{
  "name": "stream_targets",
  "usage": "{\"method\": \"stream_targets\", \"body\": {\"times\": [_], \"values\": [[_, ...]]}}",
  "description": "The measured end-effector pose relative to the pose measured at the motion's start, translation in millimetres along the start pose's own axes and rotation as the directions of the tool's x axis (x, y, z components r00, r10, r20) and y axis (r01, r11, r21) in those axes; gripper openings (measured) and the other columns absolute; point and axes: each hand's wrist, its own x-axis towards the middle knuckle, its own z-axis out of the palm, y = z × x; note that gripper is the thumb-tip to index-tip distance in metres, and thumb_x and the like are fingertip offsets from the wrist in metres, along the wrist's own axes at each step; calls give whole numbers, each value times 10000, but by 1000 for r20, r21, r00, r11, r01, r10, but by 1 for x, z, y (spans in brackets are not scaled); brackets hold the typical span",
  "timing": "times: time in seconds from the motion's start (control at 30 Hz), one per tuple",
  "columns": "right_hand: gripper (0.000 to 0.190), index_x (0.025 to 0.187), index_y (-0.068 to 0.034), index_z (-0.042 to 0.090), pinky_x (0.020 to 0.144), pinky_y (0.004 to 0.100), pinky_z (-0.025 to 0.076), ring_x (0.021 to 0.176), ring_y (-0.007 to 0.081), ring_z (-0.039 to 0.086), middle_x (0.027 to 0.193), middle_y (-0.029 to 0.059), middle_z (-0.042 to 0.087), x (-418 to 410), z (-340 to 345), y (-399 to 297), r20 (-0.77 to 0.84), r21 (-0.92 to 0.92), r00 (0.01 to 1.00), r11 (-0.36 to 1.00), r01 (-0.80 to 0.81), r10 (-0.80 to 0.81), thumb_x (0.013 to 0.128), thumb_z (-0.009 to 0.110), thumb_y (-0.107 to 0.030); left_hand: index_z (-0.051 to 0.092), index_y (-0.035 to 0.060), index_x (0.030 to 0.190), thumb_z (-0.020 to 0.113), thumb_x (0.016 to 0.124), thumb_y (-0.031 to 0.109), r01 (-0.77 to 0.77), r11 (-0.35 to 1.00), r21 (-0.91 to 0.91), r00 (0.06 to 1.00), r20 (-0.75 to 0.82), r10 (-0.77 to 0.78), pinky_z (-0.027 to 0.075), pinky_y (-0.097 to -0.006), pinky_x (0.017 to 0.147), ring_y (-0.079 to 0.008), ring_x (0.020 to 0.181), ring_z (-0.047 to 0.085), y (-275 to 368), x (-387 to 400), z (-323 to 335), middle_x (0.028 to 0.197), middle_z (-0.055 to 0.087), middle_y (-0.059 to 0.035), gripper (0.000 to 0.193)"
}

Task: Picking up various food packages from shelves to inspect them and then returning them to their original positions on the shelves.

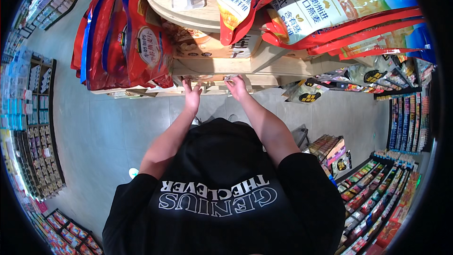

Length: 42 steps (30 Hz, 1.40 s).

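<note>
Both my hands reach to a low wooden shelf in front of me. My left hand (193, 95) is at the left front edge of a brown printed food package (208, 78), its fingers spread and their tips partly hidden. At the right end of that package, my right hand (237, 85) has thumb and fingers around the front edge. Most of the package is hidden under the shelf board (212, 66) above. On that upper level stands a larger brown package (198, 47) with a food picture.
Red cereal bags (148, 49) overhang the shelf at left. White and red oat bags (300, 17) jut out at upper right, above a round wooden board (184, 14). Clear bags (306, 91) stick out low at right. Grey floor tiles (106, 124) lie below; stocked shelves (375, 194) stand around.
</note>
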Motion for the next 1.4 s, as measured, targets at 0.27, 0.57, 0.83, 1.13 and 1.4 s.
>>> {"method": "stream_targets", "body": {"times": [0.27, 0.57, 0.83, 1.13, 1.4], "values": [[603, 1476, -160, 291, 1008, 461, 466, 1147, 376, 568, 1300, 140, 479, -47, -28, 11, -94, -107, 995, 993, -56, 47, 930, 542, -120, -112, 156, 1533, 483, 1002, 181, 25, 998, -49, 998, -57, -28, 416, -432, 1045, -283, 1216, 534, 13, -13, 15, 1600, 144, -89, 798], [400, 1311, -110, 527, 823, 392, 548, 994, 296, 654, 1156, 123, 634, -158, -134, 48, -468, -170, 878, 965, -201, 100, 925, 573, -202, 229, 173, 1482, 464, 984, 408, 490, 871, -39, 871, -9, -491, 509, -441, 894, -339, 1019, 642, -46, 81, -89, 1383, 502, -152, 599], [377, 1193, -62, 594, 863, 408, 503, 999, 323, 634, 1097, 155, 651, -318, -230, 84, -610, -718, 213, 419, -556, -763, 826, 607, -147, 483, 71, 1303, 531, 956, 366, 661, 261, 704, 532, -194, -824, 532, -376, 747, -260, 955, 620, -119, 130, -410, 1085, 600, -100, 458], [274, 1062, -107, 683, 1008, 484, 387, 1100, 322, 542, 1170, 130, 590, -466, -294, 20, -435, -383, -350, 523, -762, -829, 896, 570, -293, 571, 30, 1238, 575, 938, 337, 216, 304, 928, 740, 48, -671, 513, -330, 740, -202, 893, 621, -128, 91, -376, 947, 613, -69, 429], [308, 861, -107, 746, 1020, 482, 350, 1017, 312, 562, 982, 85, 669, -513, -357, 39, -371, -438, -160, 324, -838, -915, 912, 538, -328, 654, 41, 1135, 609, 935, 332, -115, 296, 948, 798, 265, -541, 475, -287, 625, -116, 746, 578, -83, -42, -344, 785, 605, -13, 356]]}}
